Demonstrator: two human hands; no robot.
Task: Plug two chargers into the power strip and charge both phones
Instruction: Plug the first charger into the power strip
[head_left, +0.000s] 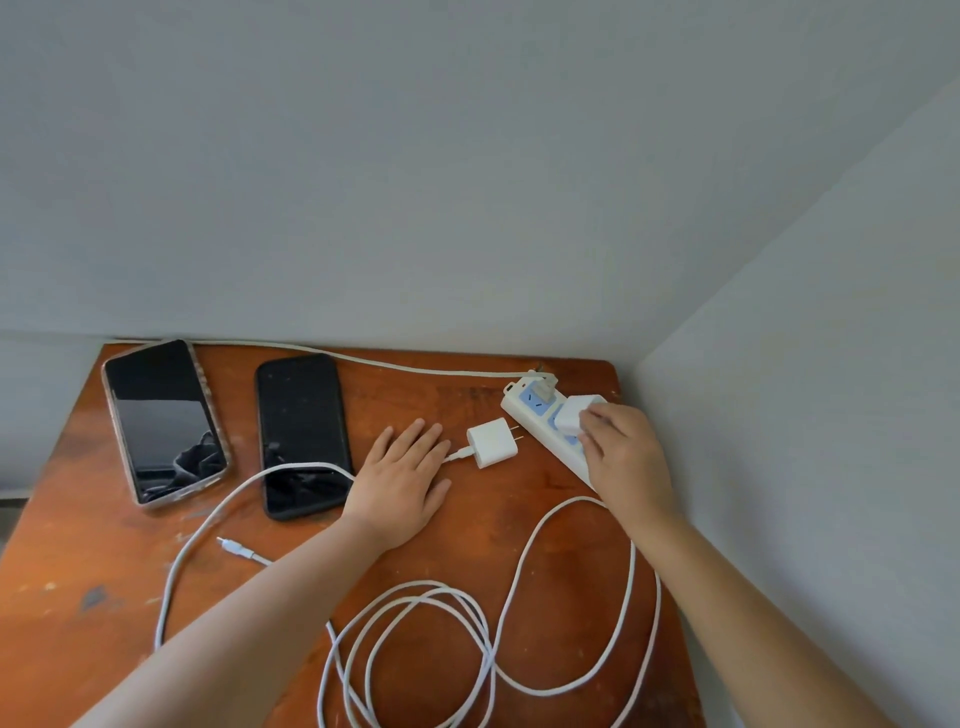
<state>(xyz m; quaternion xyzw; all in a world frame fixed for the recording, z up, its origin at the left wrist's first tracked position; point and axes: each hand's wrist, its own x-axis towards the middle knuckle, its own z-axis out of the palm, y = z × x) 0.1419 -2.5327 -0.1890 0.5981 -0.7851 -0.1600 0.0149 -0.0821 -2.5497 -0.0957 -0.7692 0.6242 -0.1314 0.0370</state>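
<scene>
A white power strip (532, 402) with blue sockets lies at the table's back right. My right hand (626, 457) grips a white charger (579, 413) that sits on the strip's middle socket. A second white charger (491, 443) lies loose on the table just left of the strip, prongs pointing at it. My left hand (402, 480) rests flat on the table over that charger's cable, fingers spread. Two dark phones lie face up: one in a clear case (163, 421) at the far left, a black one (304, 436) beside it.
White cables coil in loops (431, 649) across the front of the wooden table (78, 571). A loose cable connector (231, 545) lies near the black phone. The strip's own cord (389, 364) runs along the back edge. Grey walls close off the back and right.
</scene>
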